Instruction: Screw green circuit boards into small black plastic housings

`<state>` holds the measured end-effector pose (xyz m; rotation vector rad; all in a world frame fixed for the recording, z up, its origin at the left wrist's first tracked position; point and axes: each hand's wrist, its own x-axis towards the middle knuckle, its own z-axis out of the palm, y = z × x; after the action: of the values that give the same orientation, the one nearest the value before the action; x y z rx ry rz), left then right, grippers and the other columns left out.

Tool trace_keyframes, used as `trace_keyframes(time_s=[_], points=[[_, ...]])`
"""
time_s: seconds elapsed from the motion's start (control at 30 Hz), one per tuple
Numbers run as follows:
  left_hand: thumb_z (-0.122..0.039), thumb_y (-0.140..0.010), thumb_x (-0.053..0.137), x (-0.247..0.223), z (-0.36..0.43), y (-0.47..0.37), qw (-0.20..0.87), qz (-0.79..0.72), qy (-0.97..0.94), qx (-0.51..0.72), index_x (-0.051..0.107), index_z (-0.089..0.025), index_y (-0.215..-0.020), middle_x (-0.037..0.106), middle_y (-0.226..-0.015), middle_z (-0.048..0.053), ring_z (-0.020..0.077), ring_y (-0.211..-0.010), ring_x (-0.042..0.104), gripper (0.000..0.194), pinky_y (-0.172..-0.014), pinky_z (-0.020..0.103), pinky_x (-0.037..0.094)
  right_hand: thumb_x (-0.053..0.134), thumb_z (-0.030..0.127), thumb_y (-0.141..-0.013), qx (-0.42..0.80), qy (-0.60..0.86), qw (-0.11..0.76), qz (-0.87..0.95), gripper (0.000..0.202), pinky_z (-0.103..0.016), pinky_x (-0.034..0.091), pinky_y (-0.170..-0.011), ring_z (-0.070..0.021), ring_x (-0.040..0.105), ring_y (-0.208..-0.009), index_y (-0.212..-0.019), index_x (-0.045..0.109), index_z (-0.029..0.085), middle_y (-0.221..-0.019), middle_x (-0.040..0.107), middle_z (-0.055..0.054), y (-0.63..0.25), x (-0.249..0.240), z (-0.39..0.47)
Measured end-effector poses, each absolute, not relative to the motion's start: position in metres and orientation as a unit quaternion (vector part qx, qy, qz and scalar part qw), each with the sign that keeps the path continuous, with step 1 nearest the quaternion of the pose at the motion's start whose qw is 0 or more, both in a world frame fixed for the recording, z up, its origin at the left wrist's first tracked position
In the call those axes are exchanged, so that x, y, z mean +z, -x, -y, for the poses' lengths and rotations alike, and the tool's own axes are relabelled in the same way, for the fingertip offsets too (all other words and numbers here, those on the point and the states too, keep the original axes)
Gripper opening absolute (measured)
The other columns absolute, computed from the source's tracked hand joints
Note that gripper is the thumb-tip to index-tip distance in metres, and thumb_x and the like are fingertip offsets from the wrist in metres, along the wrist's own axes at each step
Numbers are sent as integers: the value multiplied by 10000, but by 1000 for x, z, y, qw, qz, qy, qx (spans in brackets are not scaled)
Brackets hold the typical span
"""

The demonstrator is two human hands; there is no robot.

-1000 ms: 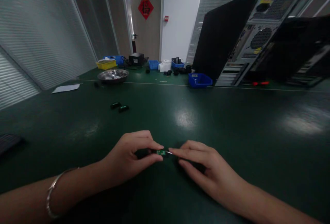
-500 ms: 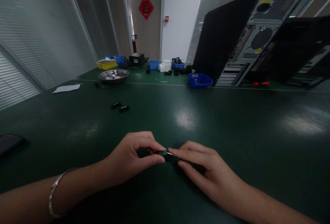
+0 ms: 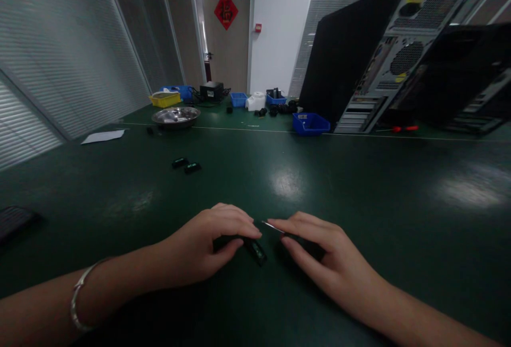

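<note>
My left hand (image 3: pixel 227 235) hovers with thumb and fingers apart around a small black part with a green circuit board on it (image 3: pixel 256 252). That part lies slanted on the green table (image 3: pixel 319 176), its far end beneath my fingers. A thin, silver-tipped metal tool (image 3: pixel 273 226) is pinched between the thumb and fingers of my right hand (image 3: pixel 319 246). Its tip points left, toward my left fingertips, apart from the small part. The rest of the tool is hidden by my hand, so its exact kind is unclear.
Two similar small black parts (image 3: pixel 192 167) lie beyond my left hand. Farther back are a metal bowl (image 3: pixel 175 117), a yellow bin (image 3: pixel 165 100), a blue bin (image 3: pixel 311 124) and a tall black computer case (image 3: pixel 351 54). A black keyboard-like object (image 3: pixel 18 222) sits at the left edge.
The small part was held up between my left fingers against the tool; now it rests on the table, turned. My left fingers have spread, and the right hand has drawn slightly back to the right.
</note>
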<state>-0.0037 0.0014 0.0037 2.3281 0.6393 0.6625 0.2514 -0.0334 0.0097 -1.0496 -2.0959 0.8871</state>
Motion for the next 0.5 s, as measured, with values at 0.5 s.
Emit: trace_keyframes(time_s=[0.5], points=[[-290,-876,700,15,17,-8,311,-291,-887,176,642,-229,-1157,538,-1057,58,198,-919,570,293,-778,316,477,533,142,-964,332,392,326,794,316,-283,519,-737,-157,651,-854,-1225,666,260,-965,691,-25,-251,10,34]])
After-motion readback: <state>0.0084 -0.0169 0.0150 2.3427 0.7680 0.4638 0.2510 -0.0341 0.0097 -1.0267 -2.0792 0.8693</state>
